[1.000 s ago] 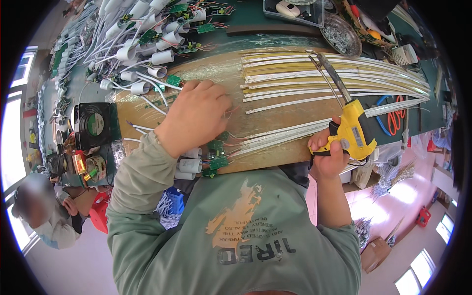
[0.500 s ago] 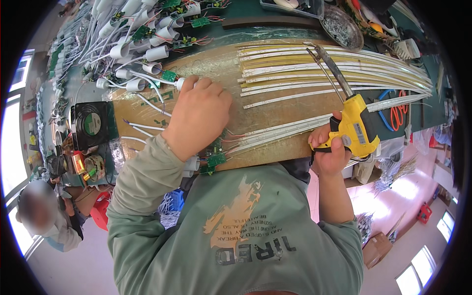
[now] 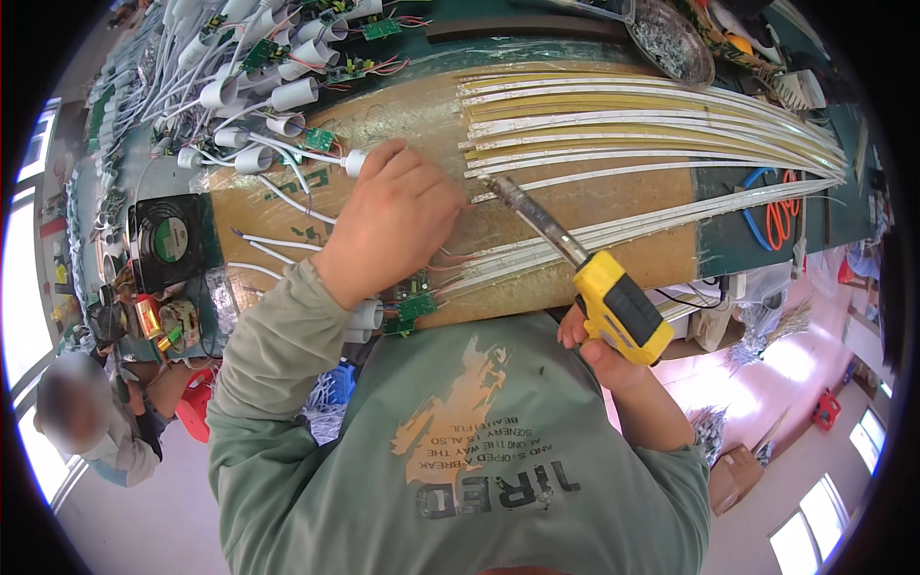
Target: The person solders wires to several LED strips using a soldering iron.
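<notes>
My right hand (image 3: 599, 350) grips a yellow soldering gun (image 3: 621, 305), its dark metal tip close to the near end of a thin white strip (image 3: 575, 180). My left hand (image 3: 395, 211) is closed over the board, fingers curled; what is in them is hidden. Beside its knuckles a white round lamp base (image 3: 355, 163) with a cable shows. Under that wrist lie a green circuit board (image 3: 415, 307) and more white lamp bases (image 3: 364, 316). Thin reddish wires run from there to several joined white strips (image 3: 565, 247).
Several white and yellow strips (image 3: 613, 120) fan across the brown board (image 3: 402, 115). Cabled lamp bases (image 3: 220, 91) pile up at the far left, near a black fan (image 3: 171, 242). A metal dish (image 3: 671, 43) stands at the back. Another person (image 3: 91, 412) is at the left.
My right hand has swung the soldering gun left and nearer to me, bringing its tip from above the fanned strips to near my left hand. My left hand has barely shifted.
</notes>
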A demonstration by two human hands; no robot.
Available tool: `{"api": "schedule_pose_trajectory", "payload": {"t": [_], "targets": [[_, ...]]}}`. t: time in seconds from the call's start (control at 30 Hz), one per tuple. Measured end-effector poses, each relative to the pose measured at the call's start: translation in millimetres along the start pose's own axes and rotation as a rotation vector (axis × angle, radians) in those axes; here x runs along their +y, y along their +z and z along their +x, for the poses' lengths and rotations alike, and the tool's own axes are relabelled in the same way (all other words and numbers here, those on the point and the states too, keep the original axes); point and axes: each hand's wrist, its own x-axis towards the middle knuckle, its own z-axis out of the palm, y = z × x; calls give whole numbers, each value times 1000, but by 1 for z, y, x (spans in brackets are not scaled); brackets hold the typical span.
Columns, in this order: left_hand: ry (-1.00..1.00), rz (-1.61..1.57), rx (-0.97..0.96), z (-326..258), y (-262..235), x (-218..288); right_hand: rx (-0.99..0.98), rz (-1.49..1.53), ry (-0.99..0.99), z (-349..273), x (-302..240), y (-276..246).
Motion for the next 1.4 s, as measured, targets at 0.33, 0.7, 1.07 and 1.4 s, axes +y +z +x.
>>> {"api": "schedule_pose_trajectory", "payload": {"t": [0.33,0.7,1.07,1.4], "targets": [[3,-32,13,-3,3,-3,123,-377,26,-15,11,-9],[20,-34,8,-3,2,-3,166,-176,15,-16,13,-6],[21,-55,17,-4,2,-4,155,-146,85,-17,12,-9],[12,-35,9,-4,4,-4,158,-210,86,-16,8,-8]]}}
